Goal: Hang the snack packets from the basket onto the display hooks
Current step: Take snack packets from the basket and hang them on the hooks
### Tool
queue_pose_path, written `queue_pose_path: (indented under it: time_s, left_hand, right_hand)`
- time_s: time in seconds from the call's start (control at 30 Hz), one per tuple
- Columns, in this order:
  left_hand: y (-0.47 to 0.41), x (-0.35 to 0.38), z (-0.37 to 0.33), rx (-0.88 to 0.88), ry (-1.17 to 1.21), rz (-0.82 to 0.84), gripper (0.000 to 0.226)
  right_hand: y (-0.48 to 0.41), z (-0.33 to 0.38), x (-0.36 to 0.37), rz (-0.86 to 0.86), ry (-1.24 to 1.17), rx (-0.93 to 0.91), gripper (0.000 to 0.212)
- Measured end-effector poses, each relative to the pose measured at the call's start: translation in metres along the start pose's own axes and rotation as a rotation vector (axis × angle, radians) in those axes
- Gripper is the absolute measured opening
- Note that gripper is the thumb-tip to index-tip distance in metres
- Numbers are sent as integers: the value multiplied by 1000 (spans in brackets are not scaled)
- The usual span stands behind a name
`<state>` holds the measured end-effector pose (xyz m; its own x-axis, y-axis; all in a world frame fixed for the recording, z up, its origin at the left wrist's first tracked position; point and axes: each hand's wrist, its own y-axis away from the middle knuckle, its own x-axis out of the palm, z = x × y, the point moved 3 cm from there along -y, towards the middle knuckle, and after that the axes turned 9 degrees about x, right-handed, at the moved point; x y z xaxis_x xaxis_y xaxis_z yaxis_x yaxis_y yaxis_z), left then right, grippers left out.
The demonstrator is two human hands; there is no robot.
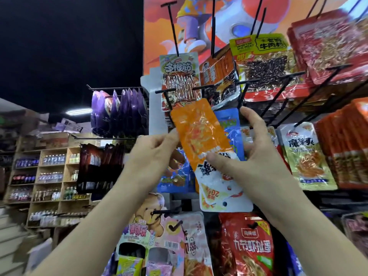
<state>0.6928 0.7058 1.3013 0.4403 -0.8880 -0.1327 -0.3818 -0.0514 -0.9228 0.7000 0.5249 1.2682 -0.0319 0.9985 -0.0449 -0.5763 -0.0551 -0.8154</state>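
Note:
An orange and white snack packet [201,136] is held upside down in front of the display rack, its hang hole at the bottom. My left hand [153,156] pinches its left edge. My right hand [253,154] grips its right side, thumb on the front and fingers behind. A bare black display hook [166,94] juts out just above the packet's top left corner. The basket is not in view.
Hooks around carry other packets: a striped one [180,76] above, red ones [328,48] upper right, a blue one [232,128] behind, red and pink ones [247,246] below. Purple bags [119,114] hang at left. Wooden shelves [49,176] of bottles stand far left.

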Motion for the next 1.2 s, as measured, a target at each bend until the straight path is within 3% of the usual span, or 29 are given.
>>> queue_pose_path:
  time_s: [0.07, 0.13, 0.2, 0.3, 0.47, 0.6, 0.7, 0.87, 0.93, 1.0, 1.03, 1.07, 1.13, 1.2]
  left_hand:
    - [15, 5, -17, -78, 168, 62, 42]
    - [22, 5, -27, -105, 309, 66, 41]
    - [28, 8, -31, -92, 309, 108, 43]
    - [37, 19, -28, -63, 260, 121, 38]
    - [38, 23, -27, -50, 275, 37, 24]
    - [31, 15, -35, -9, 341, -115, 14]
    - [34, 19, -37, -4, 374, -130, 16]
    - [46, 32, -38, 1, 304, -9, 11]
    - [44, 28, -39, 70, 206, -60, 12]
    - [36, 11, -42, 149, 136, -175, 16]
    - [31, -1, -45, 180, 120, -209, 20]
    - [26, -12, -48, 200, 115, -192, 22]
    - [22, -24, -54, 203, 72, 34, 21]
    - [28, -21, -54, 179, -41, 323, 15]
  right_hand:
    - [1, 2, 3, 9, -35, -45, 86]
    - [4, 5, 4, 2, -79, -79, 64]
    - [6, 7, 2, -20, -96, -110, 43]
    - [10, 5, 2, -11, -127, -122, 30]
    - [12, 3, -7, 62, -160, -29, 36]
    - [16, 11, -24, -6, -128, -108, 57]
    - [15, 11, -24, 44, -163, -57, 31]
    - [22, 10, -21, 165, 5, -138, 76]
    - [25, 9, -22, 131, 119, -191, 62]
    - [22, 4, -31, -1, 123, -195, 35]
    - [20, -1, -39, -96, 99, -174, 32]
    - [19, -4, -46, -184, 56, -133, 33]
    - [16, -3, -58, -226, -90, -44, 34]
    - [17, 6, -58, -40, -103, -52, 23]
